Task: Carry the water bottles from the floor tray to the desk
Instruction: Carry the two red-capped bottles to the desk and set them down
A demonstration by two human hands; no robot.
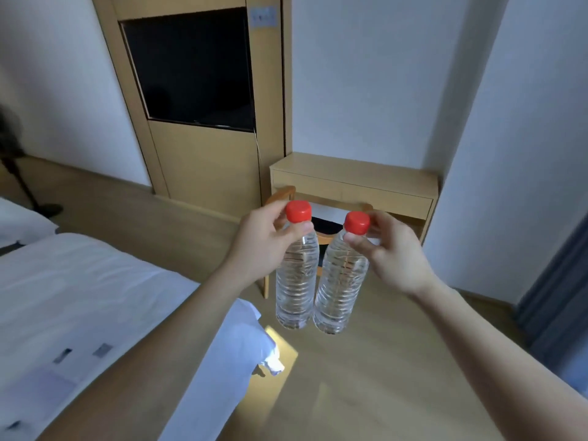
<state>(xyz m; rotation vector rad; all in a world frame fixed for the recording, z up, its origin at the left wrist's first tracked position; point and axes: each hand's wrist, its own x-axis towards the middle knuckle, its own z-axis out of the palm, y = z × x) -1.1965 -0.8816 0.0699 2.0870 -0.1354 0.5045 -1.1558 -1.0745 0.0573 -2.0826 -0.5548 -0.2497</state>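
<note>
Two clear water bottles with red caps hang side by side in the air in front of me. My left hand (265, 246) pinches the left water bottle (296, 281) at its neck, just under the cap. The right water bottle (342, 288) is held the same way by my right hand (394, 256). Their lower bodies touch or nearly touch. Ahead, beyond the bottles, a light wooden desk (350, 176) stands against the white wall. No floor tray is in view.
A wooden chair (331, 230) is tucked under the desk, partly hidden by the bottles. A tall wooden panel with a dark TV screen (191, 71) stands left of the desk. A white bed (95, 297) fills the lower left. A fan stand (22, 183) is far left, a grey curtain (560, 297) right.
</note>
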